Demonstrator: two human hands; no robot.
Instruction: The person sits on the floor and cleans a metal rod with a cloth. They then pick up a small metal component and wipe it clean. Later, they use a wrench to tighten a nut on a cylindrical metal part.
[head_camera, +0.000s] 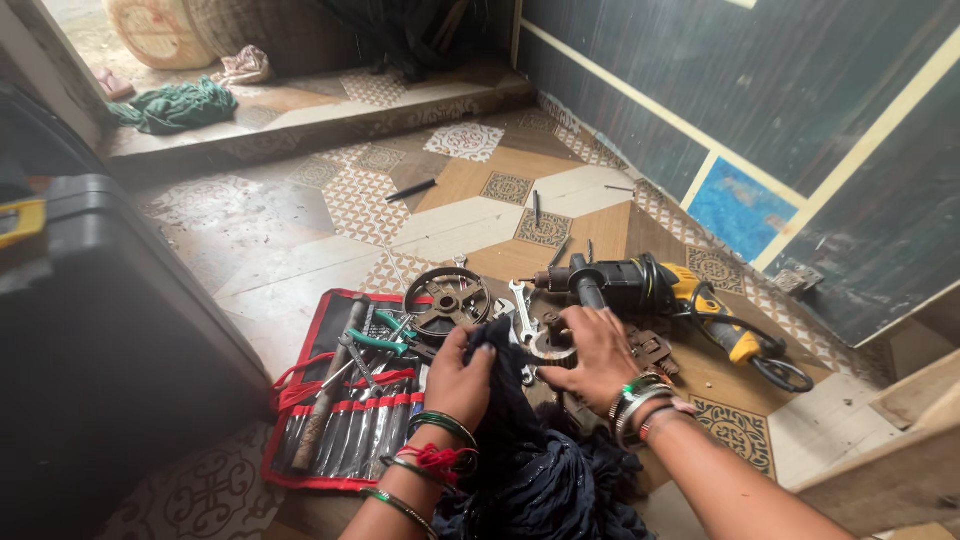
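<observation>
Metal ring (549, 347), a small toothed part, is pinched at its edge by the fingers (580, 330) of the right hand (598, 358), apparently so its face stays bare for wiping. A dark cloth (505, 400) is bunched in the left hand (460, 375), whose fingers are clamped on it, just at nine o'clock of the ring. At twelve o'clock a power drill (640, 285) lies on the floor (300, 230); at nine o'clock a red tool roll (340, 400) is spread open.

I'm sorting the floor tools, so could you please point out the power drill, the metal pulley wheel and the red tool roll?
power drill (640, 285), head view, black body.
metal pulley wheel (447, 299), head view, hub.
red tool roll (330, 400), head view, pockets.
</observation>
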